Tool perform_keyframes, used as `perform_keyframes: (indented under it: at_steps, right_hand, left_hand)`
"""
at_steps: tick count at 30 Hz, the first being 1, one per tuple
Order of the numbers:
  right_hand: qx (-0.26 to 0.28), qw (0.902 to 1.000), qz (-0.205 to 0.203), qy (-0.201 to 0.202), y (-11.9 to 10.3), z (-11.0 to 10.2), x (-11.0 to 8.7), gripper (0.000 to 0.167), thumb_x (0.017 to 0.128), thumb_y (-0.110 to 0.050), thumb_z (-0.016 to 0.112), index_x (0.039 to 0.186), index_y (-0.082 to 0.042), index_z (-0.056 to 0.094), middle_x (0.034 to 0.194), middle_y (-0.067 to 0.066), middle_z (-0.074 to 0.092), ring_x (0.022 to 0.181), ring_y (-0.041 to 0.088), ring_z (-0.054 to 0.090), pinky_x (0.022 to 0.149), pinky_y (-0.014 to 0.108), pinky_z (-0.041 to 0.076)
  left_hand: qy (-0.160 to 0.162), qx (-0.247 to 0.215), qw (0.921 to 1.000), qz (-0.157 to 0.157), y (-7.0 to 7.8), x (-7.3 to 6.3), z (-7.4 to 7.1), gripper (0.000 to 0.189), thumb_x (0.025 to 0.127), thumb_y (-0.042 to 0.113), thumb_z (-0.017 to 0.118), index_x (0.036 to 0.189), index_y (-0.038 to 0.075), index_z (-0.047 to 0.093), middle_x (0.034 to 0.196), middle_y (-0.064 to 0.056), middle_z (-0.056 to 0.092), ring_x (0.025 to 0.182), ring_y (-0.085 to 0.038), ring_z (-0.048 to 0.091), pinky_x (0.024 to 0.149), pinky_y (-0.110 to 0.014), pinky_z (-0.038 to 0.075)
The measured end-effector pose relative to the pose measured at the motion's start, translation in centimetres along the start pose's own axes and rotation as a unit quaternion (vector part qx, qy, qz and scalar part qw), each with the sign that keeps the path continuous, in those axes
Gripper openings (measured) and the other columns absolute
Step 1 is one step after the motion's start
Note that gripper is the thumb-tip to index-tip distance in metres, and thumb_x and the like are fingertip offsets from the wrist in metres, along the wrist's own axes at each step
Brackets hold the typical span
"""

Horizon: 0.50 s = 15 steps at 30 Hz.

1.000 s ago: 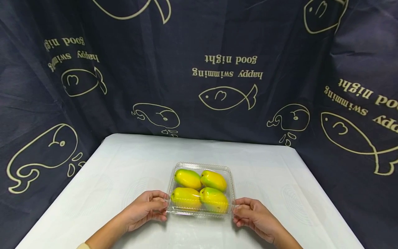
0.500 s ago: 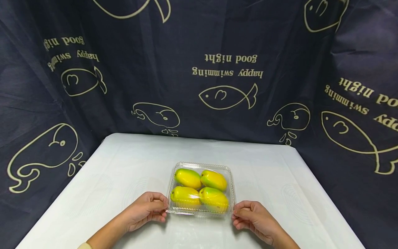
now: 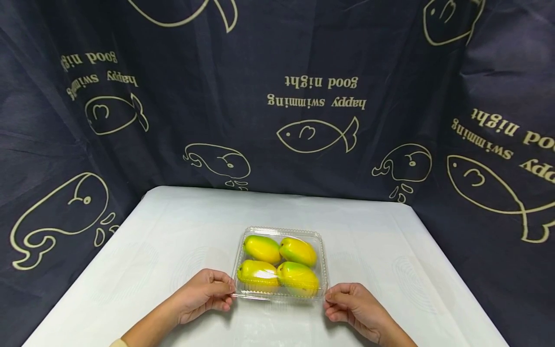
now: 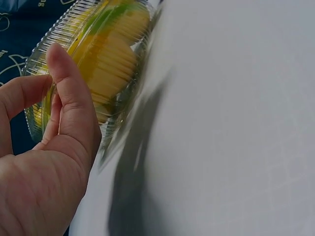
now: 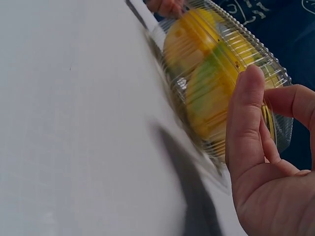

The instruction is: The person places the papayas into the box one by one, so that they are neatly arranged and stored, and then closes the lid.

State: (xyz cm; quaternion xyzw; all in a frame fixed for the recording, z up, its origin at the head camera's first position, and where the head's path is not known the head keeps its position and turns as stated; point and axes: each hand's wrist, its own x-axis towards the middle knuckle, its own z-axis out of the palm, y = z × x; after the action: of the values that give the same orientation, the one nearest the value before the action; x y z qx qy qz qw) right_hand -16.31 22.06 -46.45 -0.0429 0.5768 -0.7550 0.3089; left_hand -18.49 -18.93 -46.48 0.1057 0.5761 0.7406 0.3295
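A clear plastic clamshell box [image 3: 284, 231] lies in the middle of the near half of the table. Through its lid show several yellow-green mangoes [image 3: 262, 249], in two rows. My left hand [image 3: 203, 295] pinches the box's rim at the near left corner between thumb and index finger. At the near right corner, my right hand [image 3: 356, 308] grips the rim the same way. In the left wrist view the thumb [image 4: 71, 93] lies over the ridged side of the box. The right wrist view has the thumb [image 5: 246, 118] against the rim, hiding part of the mangoes.
A white cloth [image 3: 208, 212] covers the table, whose far edge runs along a dark blue curtain [image 3: 269, 168] printed with fish and whales. The same curtain closes in the left and right sides.
The box has hardly moved. Fingers of both hands have shifted slightly toward the near corners and drawn in closer to the rim, the right hand a little toward me.
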Motion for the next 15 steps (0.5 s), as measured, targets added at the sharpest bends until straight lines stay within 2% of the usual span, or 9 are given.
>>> perform_keyframes:
  at_steps: [15]
  right_hand:
    - [0.013, 0.9999, 0.002, 0.004, -0.05, 0.30, 0.25, 0.010, 0.099, -0.007, 0.061, 0.096, -0.004, 0.071, 0.088, 0.003, 0.074, 0.077, 0.008, 0.073, 0.073, 0.019, 0.062]
  left_hand:
    - [0.013, -0.011, 0.9998, 0.012, -0.07, 0.17, 0.21, 0.007, 0.099, 0.004, 0.061, 0.096, 0.000, 0.065, 0.087, -0.004, 0.070, 0.074, -0.008, 0.067, 0.071, -0.020, 0.061]
